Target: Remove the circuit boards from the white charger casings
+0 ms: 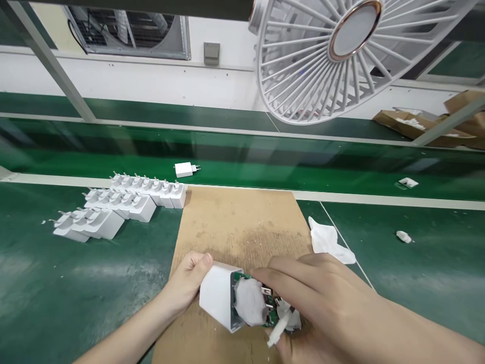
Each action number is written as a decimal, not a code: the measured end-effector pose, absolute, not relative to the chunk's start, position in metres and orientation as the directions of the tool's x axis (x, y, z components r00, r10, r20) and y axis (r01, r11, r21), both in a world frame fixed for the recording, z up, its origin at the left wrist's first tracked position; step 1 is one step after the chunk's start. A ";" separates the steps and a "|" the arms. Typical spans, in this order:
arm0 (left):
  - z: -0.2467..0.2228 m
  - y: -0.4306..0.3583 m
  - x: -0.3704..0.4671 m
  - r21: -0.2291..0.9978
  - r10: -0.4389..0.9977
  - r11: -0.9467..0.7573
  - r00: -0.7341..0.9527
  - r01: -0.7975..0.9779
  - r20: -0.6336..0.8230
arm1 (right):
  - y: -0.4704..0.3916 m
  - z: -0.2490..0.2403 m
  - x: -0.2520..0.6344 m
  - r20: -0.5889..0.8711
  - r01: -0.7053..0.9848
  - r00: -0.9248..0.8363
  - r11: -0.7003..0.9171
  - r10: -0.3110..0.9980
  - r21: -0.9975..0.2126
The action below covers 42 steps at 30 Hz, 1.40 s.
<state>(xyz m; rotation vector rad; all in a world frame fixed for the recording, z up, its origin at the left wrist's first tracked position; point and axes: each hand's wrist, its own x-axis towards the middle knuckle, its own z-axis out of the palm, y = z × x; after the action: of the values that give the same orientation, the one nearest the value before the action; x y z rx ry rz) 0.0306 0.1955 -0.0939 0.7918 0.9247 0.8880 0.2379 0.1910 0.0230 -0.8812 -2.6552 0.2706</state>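
My left hand grips a white plastic housing, its open end facing right. A green circuit board with a lump of white putty-like material sits partly inside that opening. My right hand has its fingers around the outer end of the board, where a white strip sticks out. Both hands are over a brown cardboard sheet. The fingertips of my right hand are partly hidden behind the board.
Rows of white plug adapters stand on the green table at left. One adapter lies behind the cardboard. A white cloth-like piece lies at right. A white fan hangs overhead; cardboard boxes are at back right.
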 end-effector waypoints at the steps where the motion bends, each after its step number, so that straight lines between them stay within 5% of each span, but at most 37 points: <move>1: -0.094 0.195 0.031 0.863 0.889 0.418 0.325 -0.285 -0.323 | 0.191 0.024 0.237 0.242 0.547 -0.758 0.793 0.605 -0.269; 11: -0.094 0.196 0.031 0.861 0.881 0.429 0.340 -0.273 -0.331 | 0.193 0.022 0.235 0.246 0.546 -0.787 0.824 0.566 -0.150; 30: -0.094 0.195 0.031 0.859 0.869 0.457 0.323 -0.232 -0.375 | 0.191 0.025 0.234 0.104 0.547 -0.825 0.832 0.555 -0.093; 42: -0.093 0.194 0.031 0.857 0.868 0.463 0.313 -0.227 -0.386 | 0.190 0.025 0.232 0.140 0.537 -0.826 0.837 0.546 -0.104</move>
<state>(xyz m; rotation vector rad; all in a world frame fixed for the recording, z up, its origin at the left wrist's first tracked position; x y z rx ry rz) 0.0313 0.1943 -0.0931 0.7857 0.9907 0.8286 0.2324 0.1905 0.0252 -0.8469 -2.8525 0.0892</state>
